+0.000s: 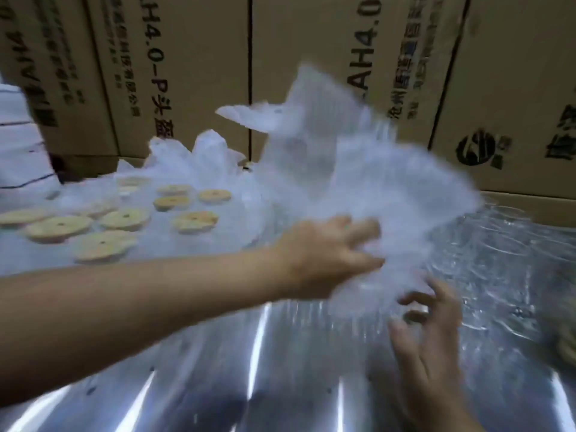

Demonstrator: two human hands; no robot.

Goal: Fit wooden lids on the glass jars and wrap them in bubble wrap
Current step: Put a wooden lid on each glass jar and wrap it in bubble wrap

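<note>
Bubble wrap sheet (358, 182) is billowing at centre, its contents blurred. Left hand (327, 254) is pinching it; right hand (433, 335) is hovering spread at five o'clock. Wooden lids (124, 218) are lying on the counter (202, 385) at nine o'clock, cardboard boxes (193, 73) behind.

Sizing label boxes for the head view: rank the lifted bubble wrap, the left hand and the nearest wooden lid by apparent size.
1. lifted bubble wrap
2. left hand
3. nearest wooden lid
The lid lies farther from the camera than the hand, so that gap is partly perspective.

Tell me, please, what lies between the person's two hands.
Head view: a crumpled sheet of clear bubble wrap lies between the left hand and right hand.
</note>
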